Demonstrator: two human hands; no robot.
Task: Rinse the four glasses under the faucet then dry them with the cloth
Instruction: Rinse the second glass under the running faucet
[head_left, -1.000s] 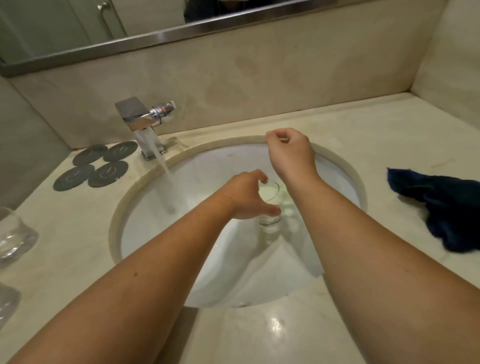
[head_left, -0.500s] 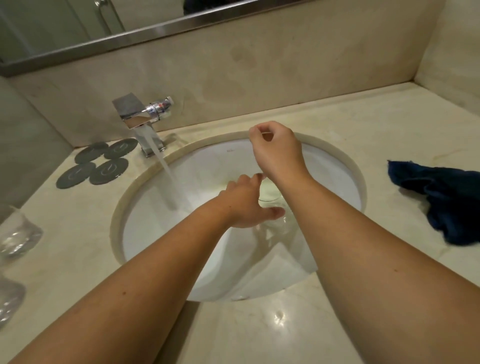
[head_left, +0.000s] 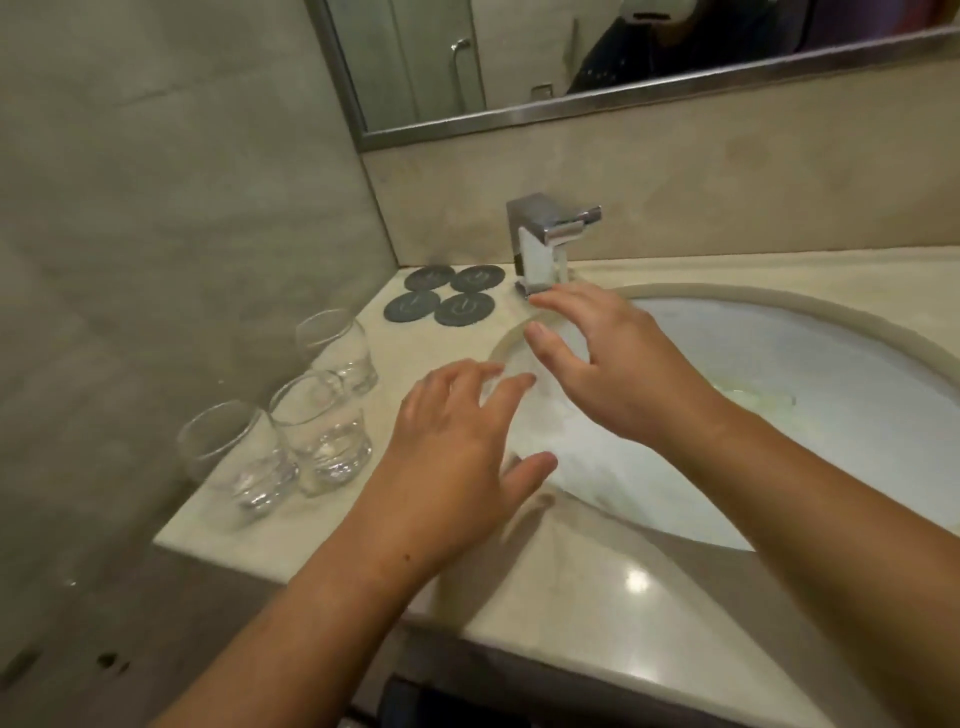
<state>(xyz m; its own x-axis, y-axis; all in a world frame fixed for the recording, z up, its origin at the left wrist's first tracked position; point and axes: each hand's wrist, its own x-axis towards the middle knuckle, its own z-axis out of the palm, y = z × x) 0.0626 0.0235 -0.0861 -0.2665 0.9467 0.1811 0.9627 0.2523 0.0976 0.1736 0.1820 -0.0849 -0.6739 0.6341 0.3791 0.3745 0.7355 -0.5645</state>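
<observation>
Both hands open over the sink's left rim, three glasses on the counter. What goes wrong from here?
1. The three glasses stand packed together, and the two nearest seem to touch. A reach by the left hand for one may clink or tip its neighbour.
2. The front glass sits near the edge of the counter; a nudge could send it off.
3. The right hand hovers close under the faucet; a glass lifted there could strike the metal.

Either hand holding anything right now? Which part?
Cannot tell: left hand and right hand spread over the sink rim, blur between them; three glasses stand untouched.
</observation>
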